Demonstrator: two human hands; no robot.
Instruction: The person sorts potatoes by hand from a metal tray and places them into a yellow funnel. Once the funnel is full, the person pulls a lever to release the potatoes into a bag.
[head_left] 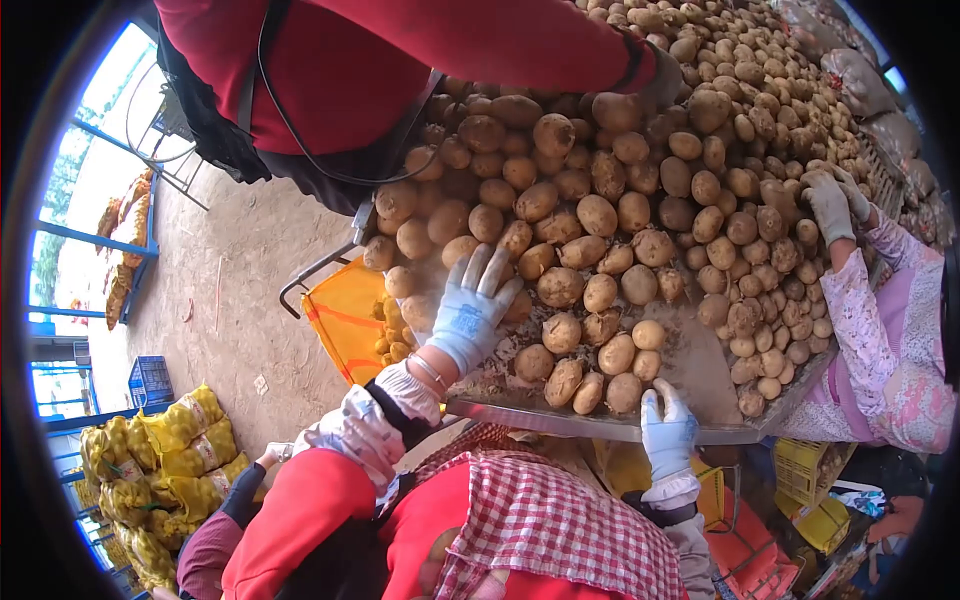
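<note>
A heap of potatoes [597, 215] covers most of a metal sorting table [700, 375]. My left hand [468, 315], in a white and pale blue glove, lies flat with fingers spread at the table's left side, its fingertips touching potatoes. At the near edge is my right hand [668, 428], gloved alike, its fingers stretched upward beside a small group of potatoes [620, 392]. Nothing is seen in its grasp. An orange mesh bag [345, 315] with small potatoes in it hangs open on a metal frame at the table's left.
Across the table, a person in a red top [350, 80] reaches over the heap. At the right, another person's gloved hands [830, 205] touch potatoes. Filled yellow net bags [165, 450] are stacked at lower left, near a blue crate [150, 381]. Yellow crates [812, 470] stand at lower right.
</note>
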